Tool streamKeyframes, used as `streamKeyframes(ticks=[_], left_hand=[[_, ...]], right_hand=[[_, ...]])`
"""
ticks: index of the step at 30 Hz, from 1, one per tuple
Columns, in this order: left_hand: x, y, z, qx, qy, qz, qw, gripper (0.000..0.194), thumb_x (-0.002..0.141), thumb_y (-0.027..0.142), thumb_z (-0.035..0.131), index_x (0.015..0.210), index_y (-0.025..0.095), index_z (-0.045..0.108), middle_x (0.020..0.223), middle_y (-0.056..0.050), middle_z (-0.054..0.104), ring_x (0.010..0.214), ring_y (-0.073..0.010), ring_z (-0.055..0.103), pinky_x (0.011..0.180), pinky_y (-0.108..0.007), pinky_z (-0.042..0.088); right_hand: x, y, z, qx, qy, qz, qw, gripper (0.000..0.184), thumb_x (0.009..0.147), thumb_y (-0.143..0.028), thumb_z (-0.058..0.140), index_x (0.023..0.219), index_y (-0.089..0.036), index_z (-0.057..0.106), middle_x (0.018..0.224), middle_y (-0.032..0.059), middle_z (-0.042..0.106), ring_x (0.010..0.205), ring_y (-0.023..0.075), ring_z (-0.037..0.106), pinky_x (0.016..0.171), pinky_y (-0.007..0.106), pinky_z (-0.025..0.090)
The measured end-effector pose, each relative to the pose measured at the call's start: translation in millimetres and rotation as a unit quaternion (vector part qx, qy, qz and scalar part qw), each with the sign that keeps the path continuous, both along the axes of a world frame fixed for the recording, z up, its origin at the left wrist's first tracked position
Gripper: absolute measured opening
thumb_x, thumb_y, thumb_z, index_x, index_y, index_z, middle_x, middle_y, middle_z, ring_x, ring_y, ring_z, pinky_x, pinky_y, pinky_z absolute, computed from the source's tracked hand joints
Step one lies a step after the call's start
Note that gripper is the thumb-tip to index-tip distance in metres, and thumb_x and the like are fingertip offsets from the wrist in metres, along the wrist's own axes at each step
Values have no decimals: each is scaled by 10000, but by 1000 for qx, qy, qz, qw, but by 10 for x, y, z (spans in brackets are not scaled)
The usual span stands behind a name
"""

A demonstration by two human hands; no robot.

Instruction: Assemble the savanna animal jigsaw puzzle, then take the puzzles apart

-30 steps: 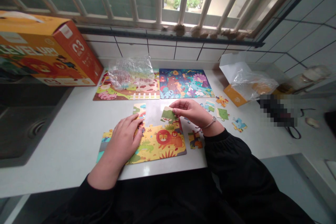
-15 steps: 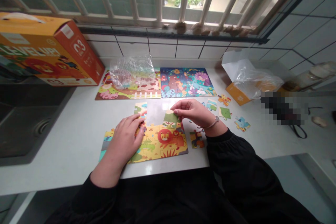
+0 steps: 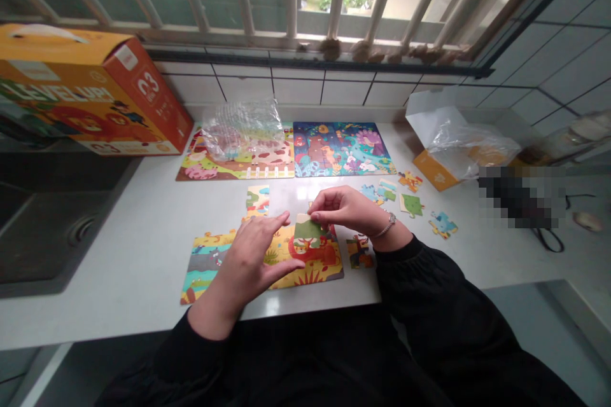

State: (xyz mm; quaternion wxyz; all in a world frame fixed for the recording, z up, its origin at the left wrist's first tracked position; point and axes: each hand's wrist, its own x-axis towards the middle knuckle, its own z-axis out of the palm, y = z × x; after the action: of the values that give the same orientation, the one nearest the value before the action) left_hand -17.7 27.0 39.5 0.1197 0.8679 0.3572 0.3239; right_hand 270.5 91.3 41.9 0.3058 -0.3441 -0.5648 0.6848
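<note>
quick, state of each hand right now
Left hand: open, thumb and fingers spread over the lion puzzle.
Right hand: closed, pinching a green puzzle piece.

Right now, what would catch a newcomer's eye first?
Probably the large orange box at the far left. Front and centre, the right hand pinches a green puzzle piece over a lion puzzle, the left hand spread open nearby. Behind lies a dark blue puzzle.

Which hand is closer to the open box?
Right. The right hand, pinching a green puzzle piece, is left of the open box; the left hand is farther left, above the lion puzzle.
</note>
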Motion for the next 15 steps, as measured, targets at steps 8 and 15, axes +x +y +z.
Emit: streamKeyframes(ticks=[8,15], left_hand=[[81,-4,-23,-24,-26,0,999,593,1003,483,843,1511,257,637,1227,-110,802,1105,-312,769,986,-469,612],[58,18,-31,-47,-20,10,999,568,973,492,876,1431,226,668,1160,-87,795,1053,-285,755,973,-430,588]], right_hand=[[-59,-14,-68,2,-61,64,996,415,896,-564,904,1015,-183,792,767,9,763,601,122,636,552,240,480],[107,-107,71,197,-246,-88,945,212,1011,-408,742,1046,-211,810,912,52,816,802,198,726,756,334,554]])
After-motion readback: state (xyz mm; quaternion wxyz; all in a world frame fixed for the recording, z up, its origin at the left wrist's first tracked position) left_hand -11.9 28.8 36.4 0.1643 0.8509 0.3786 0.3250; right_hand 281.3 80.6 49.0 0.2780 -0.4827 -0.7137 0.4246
